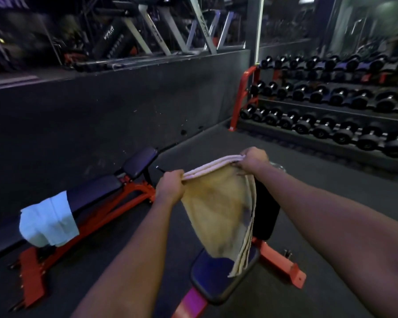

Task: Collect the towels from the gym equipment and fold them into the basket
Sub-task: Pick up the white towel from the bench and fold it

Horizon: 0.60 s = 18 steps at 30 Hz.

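A yellow towel point(218, 212) hangs folded between both hands, its layered top edge stretched taut. My left hand point(170, 185) grips the left end of that edge and my right hand point(253, 158) grips the right end, slightly higher. The towel's lower corner hangs down to the dark padded seat point(216, 283) of a red-framed bench right below me. A pale blue-white towel point(47, 222) lies draped over the black pad of a second red bench point(97, 189) to my left. No basket is in view.
A red dumbbell rack point(241, 92) with three rows of black dumbbells fills the right side. A dark low wall point(101, 106) runs behind the left bench, with machines beyond it. Dark rubber floor point(331, 191) lies between benches and rack.
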Motion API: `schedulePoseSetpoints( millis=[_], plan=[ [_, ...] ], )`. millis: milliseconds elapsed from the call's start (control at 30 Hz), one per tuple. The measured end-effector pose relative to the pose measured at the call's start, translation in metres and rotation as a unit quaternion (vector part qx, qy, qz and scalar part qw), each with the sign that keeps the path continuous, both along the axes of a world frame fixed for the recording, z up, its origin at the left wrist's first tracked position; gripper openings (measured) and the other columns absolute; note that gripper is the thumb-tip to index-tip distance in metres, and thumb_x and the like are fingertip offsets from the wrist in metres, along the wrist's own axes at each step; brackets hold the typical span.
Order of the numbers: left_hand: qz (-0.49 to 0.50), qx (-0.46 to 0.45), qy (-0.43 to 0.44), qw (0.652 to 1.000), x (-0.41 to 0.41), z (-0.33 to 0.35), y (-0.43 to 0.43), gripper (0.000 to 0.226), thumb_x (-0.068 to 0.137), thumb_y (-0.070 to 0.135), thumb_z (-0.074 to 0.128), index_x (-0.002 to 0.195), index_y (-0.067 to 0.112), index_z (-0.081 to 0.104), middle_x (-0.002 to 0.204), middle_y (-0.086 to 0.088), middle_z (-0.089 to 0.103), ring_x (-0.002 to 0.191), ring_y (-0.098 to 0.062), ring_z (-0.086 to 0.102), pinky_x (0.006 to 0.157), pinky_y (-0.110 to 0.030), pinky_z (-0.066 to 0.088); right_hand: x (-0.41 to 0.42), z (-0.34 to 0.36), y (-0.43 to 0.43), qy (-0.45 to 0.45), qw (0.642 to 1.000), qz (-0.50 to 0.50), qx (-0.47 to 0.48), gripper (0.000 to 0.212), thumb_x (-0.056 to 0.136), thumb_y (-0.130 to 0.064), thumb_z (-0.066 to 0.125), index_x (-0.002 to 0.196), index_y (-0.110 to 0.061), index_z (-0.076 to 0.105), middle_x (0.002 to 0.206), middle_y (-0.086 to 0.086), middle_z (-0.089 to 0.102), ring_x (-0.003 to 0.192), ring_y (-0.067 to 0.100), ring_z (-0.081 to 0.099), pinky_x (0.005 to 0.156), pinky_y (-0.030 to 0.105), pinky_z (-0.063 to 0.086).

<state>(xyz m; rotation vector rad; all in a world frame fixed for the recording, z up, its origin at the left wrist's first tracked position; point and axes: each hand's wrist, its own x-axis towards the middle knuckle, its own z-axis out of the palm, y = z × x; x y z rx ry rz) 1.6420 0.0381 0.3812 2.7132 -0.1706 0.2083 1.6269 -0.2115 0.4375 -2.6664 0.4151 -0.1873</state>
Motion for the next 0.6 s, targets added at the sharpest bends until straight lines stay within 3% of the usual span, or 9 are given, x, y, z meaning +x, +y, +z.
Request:
schedulePoseSetpoints(
  millis=[100,200,300,400,433,500,533,600],
  plan=[
    [0.015,-0.045,-0.062,0.997,0.012,0.005,-0.007,0.019,0.069,0.000,0.041,0.074,0.018,0.044,0.071,-0.007,0.059,0.076,-0.036,0.063,0.060,-0.032,0.046,0.004,-0.025,-0.009,-0.081,0.993,0.025,0.078,0.005,0.082,-0.011,0.063,0.080,-0.011,0.068,0.089,0.016,0.072,0.092,0.033,0.068,0.071,0.027,0.043],
    [0.014,-0.083,-0.112,0.990,0.020,0.009,-0.012,0.017,0.072,0.001,0.040,0.073,0.017,0.042,0.070,-0.005,0.059,0.069,-0.030,0.061,0.059,-0.039,0.051,0.009,-0.049,-0.014,-0.145,0.978,0.086,0.123,0.018,0.080,0.001,0.058,0.072,-0.015,0.058,0.080,0.013,0.068,0.086,0.034,0.065,0.073,0.032,0.049],
    [0.002,-0.116,-0.146,0.983,0.027,0.005,-0.007,0.014,0.082,0.009,0.049,0.085,0.022,0.048,0.085,0.000,0.064,0.080,-0.023,0.063,0.065,-0.038,0.053,0.007,-0.055,-0.014,-0.196,0.959,0.129,0.157,0.017,0.084,0.002,0.061,0.080,-0.014,0.056,0.095,0.012,0.069,0.098,0.028,0.064,0.087,0.023,0.046],
    [-0.032,-0.168,-0.124,0.977,0.027,-0.013,0.001,0.036,0.088,0.011,0.051,0.122,0.023,0.052,0.115,0.001,0.066,0.104,-0.017,0.063,0.087,-0.029,0.050,0.003,-0.061,-0.012,-0.199,0.955,0.128,0.177,0.016,0.087,0.002,0.058,0.100,-0.005,0.064,0.098,0.007,0.068,0.096,0.019,0.063,0.097,0.021,0.043],
    [-0.042,-0.178,-0.106,0.977,0.024,-0.020,0.004,0.040,0.088,0.009,0.051,0.126,0.021,0.051,0.118,-0.001,0.066,0.107,-0.017,0.062,0.089,-0.026,0.048,0.001,-0.064,-0.011,-0.184,0.959,0.114,0.182,0.020,0.086,0.001,0.059,0.104,-0.003,0.066,0.103,0.006,0.070,0.098,0.016,0.062,0.098,0.023,0.043],
    [-0.058,-0.160,-0.062,0.983,0.013,-0.036,0.009,0.026,0.084,0.008,0.047,0.105,0.020,0.057,0.105,-0.009,0.069,0.099,-0.026,0.064,0.081,-0.028,0.049,-0.007,-0.077,-0.010,-0.138,0.973,0.079,0.165,0.016,0.082,-0.008,0.061,0.094,-0.009,0.072,0.102,0.003,0.074,0.097,0.015,0.066,0.091,0.026,0.048],
    [-0.057,-0.137,-0.039,0.988,0.008,-0.045,0.010,0.015,0.081,0.011,0.045,0.089,0.020,0.053,0.093,-0.014,0.069,0.089,-0.031,0.065,0.074,-0.034,0.051,-0.011,-0.084,-0.010,-0.102,0.982,0.063,0.144,0.011,0.078,-0.014,0.062,0.084,-0.012,0.072,0.091,0.001,0.075,0.090,0.018,0.069,0.080,0.029,0.053],
    [-0.037,-0.091,0.022,0.995,-0.001,-0.067,0.013,0.006,0.075,0.020,0.043,0.075,0.016,0.048,0.080,-0.020,0.066,0.079,-0.037,0.064,0.068,-0.043,0.052,-0.021,-0.103,-0.009,-0.013,0.994,0.032,0.105,0.010,0.069,-0.024,0.061,0.067,-0.017,0.067,0.067,0.002,0.068,0.071,0.024,0.067,0.057,0.030,0.050]
  ],
)
